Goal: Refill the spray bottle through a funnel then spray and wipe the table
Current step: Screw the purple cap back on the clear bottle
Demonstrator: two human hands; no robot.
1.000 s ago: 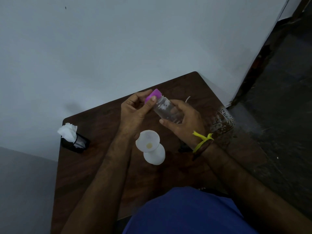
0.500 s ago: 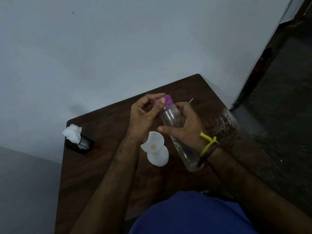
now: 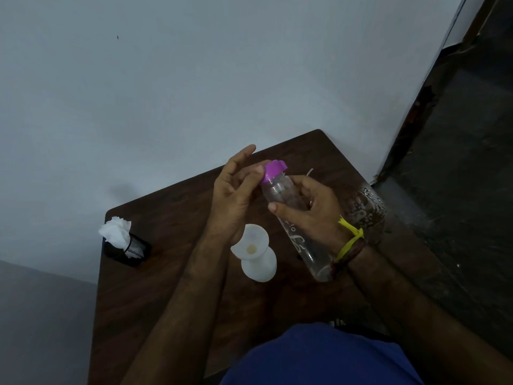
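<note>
My right hand (image 3: 313, 215) grips a clear plastic water bottle (image 3: 281, 194), held tilted above the dark wooden table (image 3: 155, 287), its base towards me. The bottle's purple cap (image 3: 273, 170) is on. My left hand (image 3: 233, 195) is beside the cap with its fingers spread; only the thumb touches the cap's side. Just below my hands a white funnel (image 3: 251, 241) rests in the mouth of a white container (image 3: 261, 266) standing on the table. I cannot tell whether that is the spray bottle.
A black mesh holder (image 3: 133, 250) with white tissue (image 3: 116, 232) stands at the table's left edge. A wet patch (image 3: 366, 207) glistens at the right edge. A pale wall runs behind the table, and dark floor lies to the right.
The clear bottle has swung more upright, showing its full length. My left fingers have let go of the purple cap and spread apart, leaving the thumb on it.
</note>
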